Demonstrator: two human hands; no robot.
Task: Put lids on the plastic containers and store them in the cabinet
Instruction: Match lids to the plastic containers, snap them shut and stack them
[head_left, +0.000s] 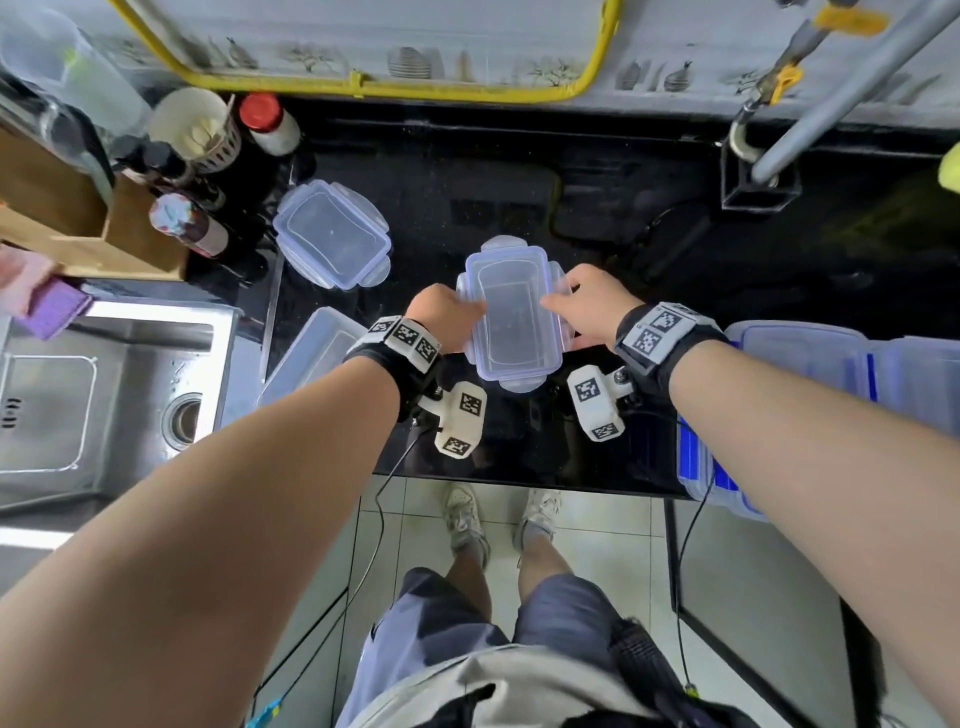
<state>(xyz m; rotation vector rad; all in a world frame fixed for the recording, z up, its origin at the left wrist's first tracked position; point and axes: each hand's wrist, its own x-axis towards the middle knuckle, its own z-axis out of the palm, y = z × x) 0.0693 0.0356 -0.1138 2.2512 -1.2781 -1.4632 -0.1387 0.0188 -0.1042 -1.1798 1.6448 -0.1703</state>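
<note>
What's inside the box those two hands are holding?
Nothing that shows: through the clear box only the dark counter appears. The left hand and right hand cover its side edges.

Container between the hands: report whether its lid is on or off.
On: the lid covers it, left hand and right hand gripping its sides. End flaps splay outward, seemingly unclipped.

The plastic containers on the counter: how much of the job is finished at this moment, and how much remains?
Done: the middle container already has its lid on. In hand: the left hand and right hand grip its sides, seemingly closing the clips. Left: the container by the sink looks lidless, the back-left one and the stack at the right wait; all sit on the counter.
</note>
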